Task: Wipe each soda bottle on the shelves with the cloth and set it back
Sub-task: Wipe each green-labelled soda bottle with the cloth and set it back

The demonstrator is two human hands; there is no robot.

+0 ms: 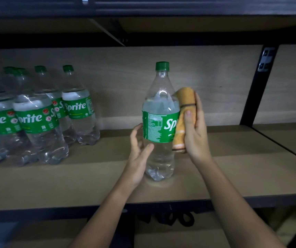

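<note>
A clear Sprite bottle [158,126] with a green cap and green label stands upright on the wooden shelf [93,178], near its middle. My left hand [137,154] lies against the bottle's lower left side, fingers loosely spread, thumb touching the plastic below the label. My right hand [194,129] holds a folded orange cloth [183,111] and presses it against the bottle's right side at label height. Several more Sprite bottles [36,119] stand grouped at the shelf's left end.
A black metal upright [256,86] with a bracket stands at the right, dividing this bay from the neighbouring shelf [286,138]. Another shelf board hangs overhead. Below the front rail [90,211] sit cardboard boxes and dark loops, dimly lit.
</note>
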